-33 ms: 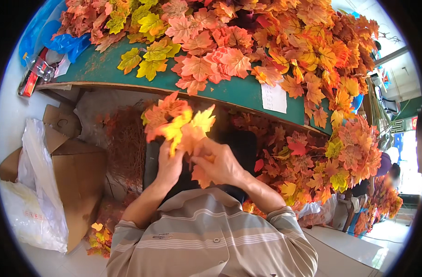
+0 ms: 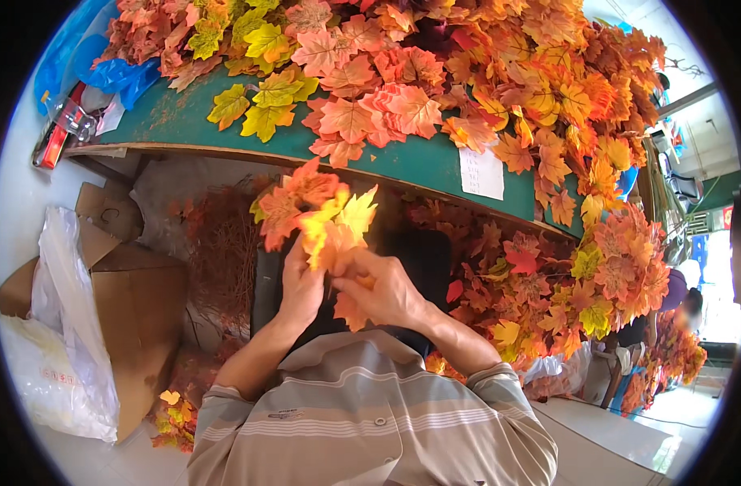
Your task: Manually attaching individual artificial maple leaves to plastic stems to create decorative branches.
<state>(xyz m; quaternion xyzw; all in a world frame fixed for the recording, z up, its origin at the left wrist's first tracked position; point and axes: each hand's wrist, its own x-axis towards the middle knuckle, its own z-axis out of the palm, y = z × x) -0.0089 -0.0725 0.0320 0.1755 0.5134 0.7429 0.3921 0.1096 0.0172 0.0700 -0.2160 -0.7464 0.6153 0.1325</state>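
A small spray of artificial maple leaves (image 2: 293, 204), orange-red and yellow, is held up in front of my body. My left hand (image 2: 302, 283) is closed around its lower part; the stem is mostly hidden by the fingers. Beside it, my right hand (image 2: 384, 287) pinches at the base of the spray, close under a yellow leaf (image 2: 357, 212). One orange leaf (image 2: 351, 311) hangs below the right fingers. Whether a separate stem lies between those fingertips is hidden.
A green-topped table (image 2: 180, 113) carries a large heap of artificial leaves (image 2: 500, 57) and a white paper slip (image 2: 480, 172). More leaf bunches (image 2: 540, 283) lie below its edge at right. A cardboard box (image 2: 139, 324) and a white plastic bag (image 2: 62, 356) stand at left.
The leaf spray has turned and shifted slightly to the right. My left hand has moved a little the same way, while my right hand stays nearly in place.
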